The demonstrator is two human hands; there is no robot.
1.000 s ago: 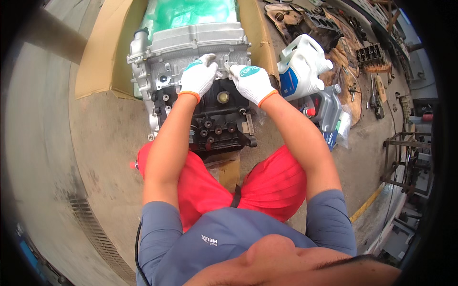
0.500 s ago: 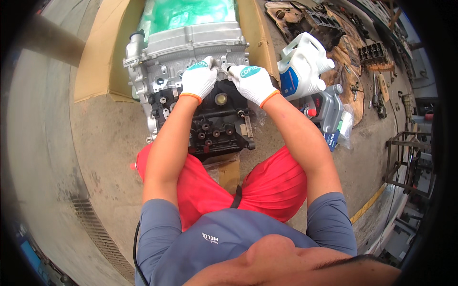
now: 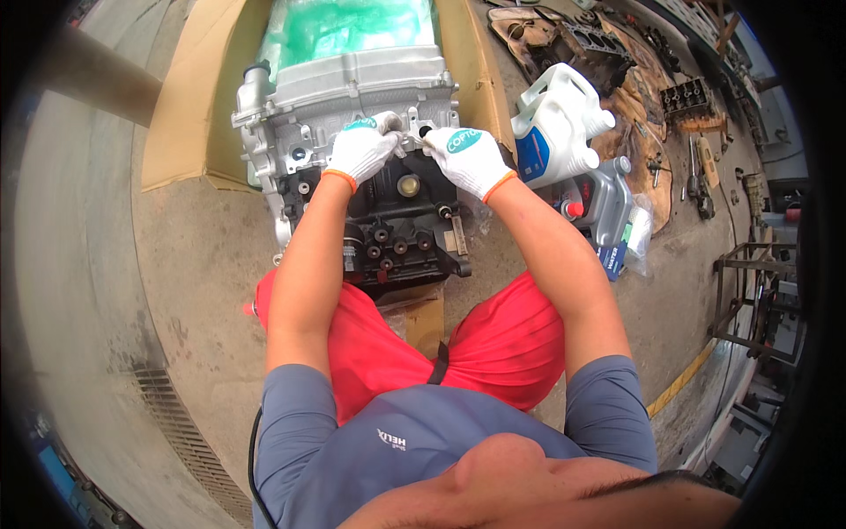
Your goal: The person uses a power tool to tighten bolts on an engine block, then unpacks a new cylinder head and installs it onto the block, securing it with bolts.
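Observation:
A car engine [image 3: 357,78] stands before me, silver on its upper part, with a black lower block [image 3: 405,251] close to my knees. Both hands wear white knitted gloves with orange cuffs and are raised to the silver side, at a row of ports. My left hand [image 3: 361,150] is closed, thumb and fingers pinched together beside a port. Close to its right, my right hand [image 3: 467,160] also pinches, at the edge of a dark round port [image 3: 425,131]. Something small and pale shows between the fingertips; its kind cannot be made out.
An open cardboard box [image 3: 194,97] with green-tinted plastic wrap [image 3: 352,31] surrounds the engine's far side. To the right stand white jugs [image 3: 564,106] and a grey bottle [image 3: 608,207]. Beyond them lie a dismantled engine block [image 3: 590,48], tools [image 3: 701,181] and a metal frame [image 3: 749,295].
My left hand has shifted slightly left and down and turned, so its pinching fingertips show more. The right hand has moved a little; the dark port beside it is now more exposed.

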